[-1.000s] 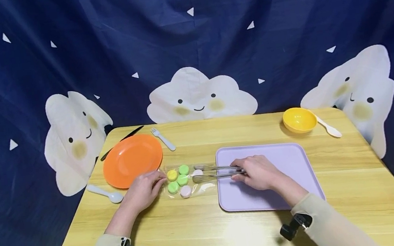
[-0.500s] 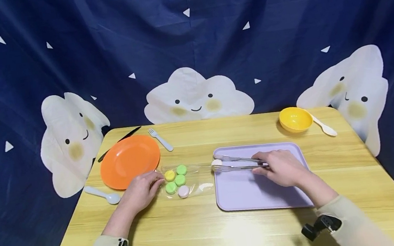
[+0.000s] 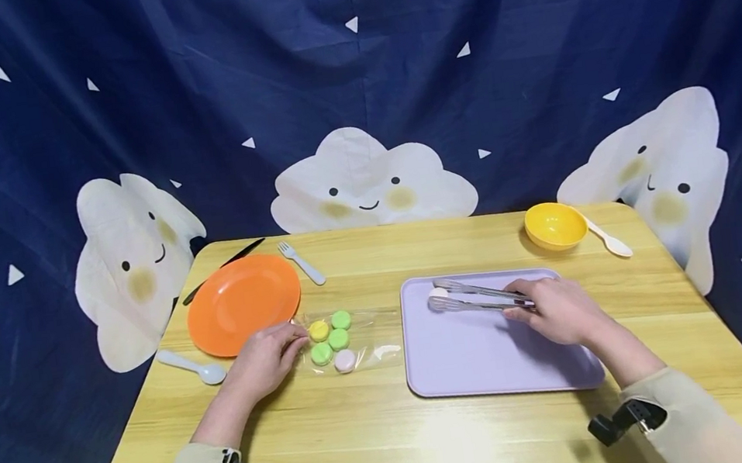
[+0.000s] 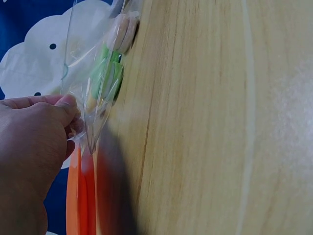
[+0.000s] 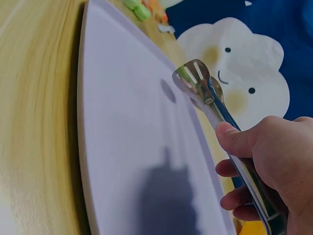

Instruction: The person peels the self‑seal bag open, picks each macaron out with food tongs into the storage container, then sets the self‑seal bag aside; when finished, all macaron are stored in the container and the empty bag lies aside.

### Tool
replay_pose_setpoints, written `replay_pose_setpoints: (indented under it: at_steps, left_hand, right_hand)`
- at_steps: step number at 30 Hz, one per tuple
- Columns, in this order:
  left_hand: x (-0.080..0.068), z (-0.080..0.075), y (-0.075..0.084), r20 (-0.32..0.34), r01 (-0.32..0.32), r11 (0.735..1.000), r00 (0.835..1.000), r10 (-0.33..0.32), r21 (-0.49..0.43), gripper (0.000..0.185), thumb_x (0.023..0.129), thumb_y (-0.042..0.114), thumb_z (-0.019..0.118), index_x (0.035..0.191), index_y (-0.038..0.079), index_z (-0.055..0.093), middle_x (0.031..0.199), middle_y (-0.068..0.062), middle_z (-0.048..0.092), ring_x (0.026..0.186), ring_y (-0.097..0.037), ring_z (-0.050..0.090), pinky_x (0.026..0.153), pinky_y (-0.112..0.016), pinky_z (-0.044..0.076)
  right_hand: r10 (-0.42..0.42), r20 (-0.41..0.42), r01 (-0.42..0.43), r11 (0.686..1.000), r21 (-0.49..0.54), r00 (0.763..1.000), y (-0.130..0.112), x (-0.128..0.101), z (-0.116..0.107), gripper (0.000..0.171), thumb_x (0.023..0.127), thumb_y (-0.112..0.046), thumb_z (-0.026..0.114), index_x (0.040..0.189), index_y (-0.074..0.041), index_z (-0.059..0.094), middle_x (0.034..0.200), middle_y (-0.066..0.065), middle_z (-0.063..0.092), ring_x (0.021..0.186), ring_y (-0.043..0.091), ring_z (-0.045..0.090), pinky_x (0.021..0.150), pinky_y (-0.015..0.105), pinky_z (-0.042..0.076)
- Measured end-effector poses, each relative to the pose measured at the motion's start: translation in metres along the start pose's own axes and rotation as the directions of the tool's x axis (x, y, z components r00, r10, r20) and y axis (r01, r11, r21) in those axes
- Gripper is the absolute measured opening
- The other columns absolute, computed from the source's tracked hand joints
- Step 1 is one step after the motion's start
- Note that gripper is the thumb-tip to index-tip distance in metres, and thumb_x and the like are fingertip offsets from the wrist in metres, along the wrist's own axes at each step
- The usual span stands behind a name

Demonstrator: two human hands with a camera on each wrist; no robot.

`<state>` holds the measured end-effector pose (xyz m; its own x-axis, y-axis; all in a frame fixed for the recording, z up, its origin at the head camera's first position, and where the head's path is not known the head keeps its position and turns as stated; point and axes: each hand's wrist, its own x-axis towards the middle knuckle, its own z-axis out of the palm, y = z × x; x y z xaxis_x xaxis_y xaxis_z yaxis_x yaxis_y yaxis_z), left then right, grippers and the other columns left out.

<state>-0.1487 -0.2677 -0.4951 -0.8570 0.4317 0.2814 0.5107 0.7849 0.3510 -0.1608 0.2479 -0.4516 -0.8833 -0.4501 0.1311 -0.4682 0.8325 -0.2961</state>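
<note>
In the head view my left hand [image 3: 268, 361] pinches the left end of a clear plastic bag [image 3: 377, 334]. On that bag lie a yellow macaron [image 3: 318, 331], several green macarons [image 3: 339, 339] and a pale pink one [image 3: 344, 361]. My right hand [image 3: 559, 310] grips metal tongs [image 3: 484, 291], thumb on one arm and fingers on the other. Between the tong heads is a whitish macaron [image 3: 438, 294], above the upper left part of the purple tray [image 3: 459, 364]. From the right wrist, the slotted tong head [image 5: 198, 78] shows, its shadow on the tray; it mostly hides the macaron.
An orange plate [image 3: 243, 303] stands at the left, with a black knife [image 3: 243, 251] behind it, a pale fork [image 3: 302, 264] to its right and a pale spoon [image 3: 195, 366] in front. A yellow bowl [image 3: 556, 227] and white spoon [image 3: 609, 237] are at the back right.
My right hand has moved right with the tongs, carrying the whitish macaron from the bag to over the tray. The left hand keeps its pinch on the bag.
</note>
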Motion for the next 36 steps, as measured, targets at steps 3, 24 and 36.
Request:
replay_pose_setpoints:
  at_steps: [3, 24, 36]
  left_hand:
    - [0.000, 0.000, 0.000, -0.001, 0.002, 1.000, 1.000, -0.002, 0.000, 0.006, 0.099, 0.013, 0.077, 0.105, 0.015, 0.077, 0.105, 0.002, 0.076, 0.101, -0.020, 0.073, 0.092, -0.044, 0.060]
    - [-0.001, 0.002, -0.003, -0.010, -0.011, 1.000, 1.000, 0.011, 0.011, 0.007, 0.099, 0.012, 0.077, 0.106, 0.013, 0.077, 0.105, 0.001, 0.076, 0.102, -0.021, 0.073, 0.093, -0.046, 0.060]
    - [-0.001, 0.000, -0.002, -0.011, -0.004, 1.000, 1.000, 0.004, 0.002, 0.008, 0.099, 0.011, 0.077, 0.107, 0.013, 0.077, 0.105, 0.001, 0.077, 0.102, -0.021, 0.073, 0.093, -0.046, 0.060]
  right_hand:
    - [0.009, 0.002, -0.009, 1.000, -0.006, 1.000, 0.004, -0.001, 0.004, 0.031, 0.098, -0.035, 0.078, 0.119, -0.013, 0.074, 0.101, -0.001, 0.076, 0.097, 0.035, 0.071, 0.075, 0.058, 0.056]
    - [-0.098, -0.027, 0.099, 0.995, 0.033, 0.995, -0.026, 0.013, 0.008, 0.037, 0.095, -0.039, 0.080, 0.121, -0.013, 0.073, 0.092, -0.008, 0.071, 0.078, 0.016, 0.066, 0.071, 0.045, 0.055]
    - [-0.197, -0.042, 0.198, 0.980, 0.024, 0.980, -0.058, 0.032, 0.032, 0.018, 0.093, -0.030, 0.084, 0.107, -0.018, 0.082, 0.092, -0.004, 0.079, 0.081, 0.023, 0.074, 0.070, 0.049, 0.058]
